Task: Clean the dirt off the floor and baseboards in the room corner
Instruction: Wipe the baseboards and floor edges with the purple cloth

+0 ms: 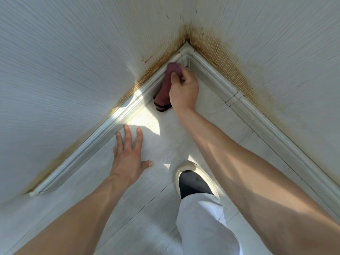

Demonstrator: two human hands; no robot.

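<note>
My right hand [184, 87] grips a maroon cloth [164, 89] and holds its bunched top end against the left baseboard [114, 122], close to the corner piece [186, 52]. The cloth's loose end hangs down to the pale floor [161, 144]. My left hand [128, 155] rests flat on the floor with its fingers spread, just beside the left baseboard. The right baseboard [230, 92] runs away from the corner toward the lower right. Brown staining [217, 46] marks both walls just above the baseboards, darkest at the corner.
My foot in a white slipper and dark sock [193, 181] stands on the floor between my arms, with a white trouser leg [204, 225] below it. Sunlight patches fall on the floor and left baseboard. White textured walls close in both sides.
</note>
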